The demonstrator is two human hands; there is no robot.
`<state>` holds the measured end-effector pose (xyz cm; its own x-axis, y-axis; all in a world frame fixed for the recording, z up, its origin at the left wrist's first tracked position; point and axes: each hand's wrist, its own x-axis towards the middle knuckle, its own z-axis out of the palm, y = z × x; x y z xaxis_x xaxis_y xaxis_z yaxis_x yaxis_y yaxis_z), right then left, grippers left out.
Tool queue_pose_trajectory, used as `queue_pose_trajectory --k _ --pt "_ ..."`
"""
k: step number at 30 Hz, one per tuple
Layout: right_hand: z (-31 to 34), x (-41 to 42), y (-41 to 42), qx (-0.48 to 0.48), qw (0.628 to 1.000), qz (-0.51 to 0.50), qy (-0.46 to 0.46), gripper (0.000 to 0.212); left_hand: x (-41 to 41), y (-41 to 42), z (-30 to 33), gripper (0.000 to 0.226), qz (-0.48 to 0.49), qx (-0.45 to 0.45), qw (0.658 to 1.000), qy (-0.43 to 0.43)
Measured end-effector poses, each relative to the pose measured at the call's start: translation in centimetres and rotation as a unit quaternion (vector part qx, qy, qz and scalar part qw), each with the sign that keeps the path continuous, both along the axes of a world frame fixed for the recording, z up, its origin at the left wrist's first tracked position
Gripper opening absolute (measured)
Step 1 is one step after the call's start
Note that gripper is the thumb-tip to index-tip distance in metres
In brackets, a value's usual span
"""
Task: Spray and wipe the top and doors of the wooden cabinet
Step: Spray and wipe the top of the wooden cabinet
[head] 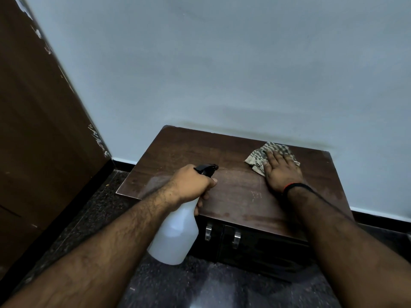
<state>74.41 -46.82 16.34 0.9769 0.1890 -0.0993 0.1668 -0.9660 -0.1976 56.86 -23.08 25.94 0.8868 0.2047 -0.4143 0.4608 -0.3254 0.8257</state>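
Low wooden cabinet against pale wall. White spray bottle over its front left edge, clamped in left hand. Checked cloth at back right, pressed flat under open right hand.

Left hand grips spray bottle; right hand presses cloth flat on cabinet top

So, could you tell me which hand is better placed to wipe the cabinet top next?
The right hand. It lies flat on the checked cloth at the back right of the cabinet top, while the left hand grips the spray bottle.
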Motion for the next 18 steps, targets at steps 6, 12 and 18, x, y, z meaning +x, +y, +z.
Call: queue_pose_trajectory --k 6,12,18 --pt "0.2 -0.4 -0.5 -0.002 1.000 0.019 -0.005 0.058 0.6 -2.4 -0.3 0.019 -0.019 0.002 1.000 0.010" --pt "0.2 -1.1 -1.6 -0.001 0.999 0.036 -0.011 0.058 1.2 -5.3 -0.6 0.018 -0.032 0.004 0.999 0.018" --pt "0.2 -1.8 -2.7 0.009 0.999 0.042 -0.005 0.057 1.6 -8.2 -0.5 0.017 -0.031 0.001 1.000 0.000"
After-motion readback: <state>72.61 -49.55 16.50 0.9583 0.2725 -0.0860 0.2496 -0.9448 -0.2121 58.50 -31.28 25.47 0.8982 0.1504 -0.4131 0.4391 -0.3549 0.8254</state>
